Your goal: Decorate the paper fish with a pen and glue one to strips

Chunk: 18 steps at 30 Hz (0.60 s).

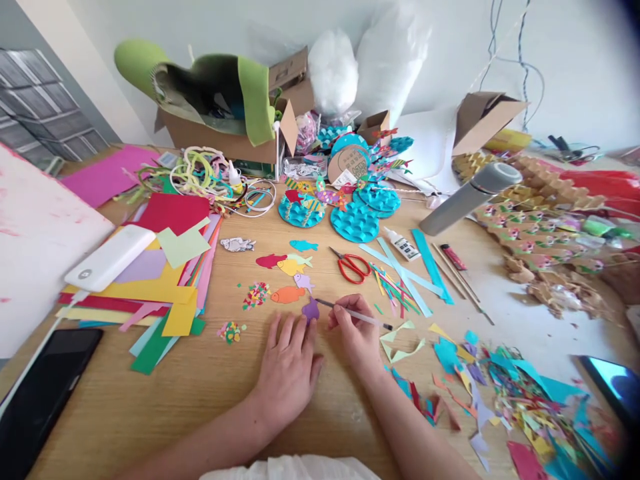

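My left hand [289, 367] lies flat on the table, fingers stretched out, its fingertips at the lower end of a purple paper fish [311, 309]. In my right hand [357, 333] is a slim pen [361, 316], its tip at the upper right edge of that fish. Just above lie cut-out paper fish: an orange one [287, 295], a lilac one [302, 281], a yellow one [294, 266], a red one [271, 261] and a blue one [303, 245]. A drawn paper fish [238, 245] is farther left. Small confetti piles [257, 295] sit left of the orange fish.
Red-handled scissors [353, 267], a glue bottle [401, 244] and paper strips [400, 273] lie beyond my right hand. Paper scraps [480, 373] spread at the right. A grey flask [470, 198] lies tilted in view. Coloured paper [173, 223], a white power bank [110, 257] and a phone [50, 393] are left.
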Available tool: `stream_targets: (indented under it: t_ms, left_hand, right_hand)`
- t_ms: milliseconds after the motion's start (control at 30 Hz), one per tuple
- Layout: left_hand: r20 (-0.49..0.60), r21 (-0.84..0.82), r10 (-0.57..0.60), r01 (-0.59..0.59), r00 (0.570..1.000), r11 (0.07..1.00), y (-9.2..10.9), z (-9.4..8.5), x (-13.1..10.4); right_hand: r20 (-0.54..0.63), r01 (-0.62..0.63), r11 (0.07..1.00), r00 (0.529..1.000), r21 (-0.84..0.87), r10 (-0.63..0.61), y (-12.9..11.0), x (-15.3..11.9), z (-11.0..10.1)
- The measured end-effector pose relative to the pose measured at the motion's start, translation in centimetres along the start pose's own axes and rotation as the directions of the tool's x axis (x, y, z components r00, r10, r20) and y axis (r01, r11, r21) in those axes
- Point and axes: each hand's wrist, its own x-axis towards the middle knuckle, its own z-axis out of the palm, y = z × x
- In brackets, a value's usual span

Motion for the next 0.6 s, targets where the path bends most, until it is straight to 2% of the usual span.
stream_targets:
  t_ms: [133,333,600]
  left_hand:
    - [-0.002,-0.040,-0.004,0.004,1.000,0.999,-0.28,-0.08,0.03]
    - [0.014,-0.043,0.039,-0.039,0.999,0.998,-0.65,-0.25,0.07]
    - [0.069,-0.031,0.004,-0.002,0.998,1.000,-0.32,-0.37,-0.28]
  right_hand:
    - [0.039,-0.024,0.999,0.999,-0.039,0.026,1.01,0.09,0.21]
    - [0.045,-0.053,0.993,0.997,-0.105,0.058,1.11,0.19,0.24]
    - [0.069,-0.045,0.984,0.996,-0.172,0.058,1.33,0.04,0.11]
